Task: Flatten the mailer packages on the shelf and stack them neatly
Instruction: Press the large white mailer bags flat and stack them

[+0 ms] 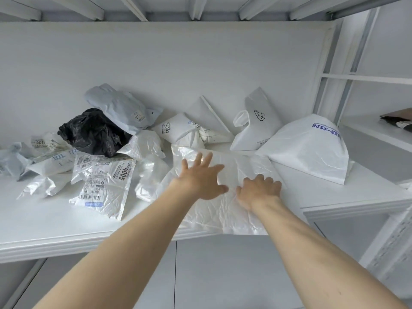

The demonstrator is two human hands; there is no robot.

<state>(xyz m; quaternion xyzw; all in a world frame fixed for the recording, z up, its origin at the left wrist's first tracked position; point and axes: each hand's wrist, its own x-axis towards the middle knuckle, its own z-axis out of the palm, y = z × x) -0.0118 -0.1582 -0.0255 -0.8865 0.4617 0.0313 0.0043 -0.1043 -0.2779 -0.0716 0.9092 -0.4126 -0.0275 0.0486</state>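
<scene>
Hands first, from the head view: the left hand (201,181) hovers or rests with fingers spread wide over a crinkled white mailer (225,210), and the right hand (259,190) lies on the same sheet with its fingers loosely bent, knuckles up, gripping nothing that I can see. That mailer lies mostly flat on the white shelf (44,228), its near edge hanging just over the shelf's front lip.

To the left sits a flattened mailer with a shipping label reading 4005 (104,184), and behind it a crumpled black bag (93,132) with a pale grey mailer (121,108) leaning on top. A small white packet marked 4003 (174,128) rests near the back wall. Further right stand 2 puffed white bags (neither pressed flat): one with a round logo and a handle (256,126), and a larger one with blue print (310,148), touching the flat sheet's far corner.
</scene>
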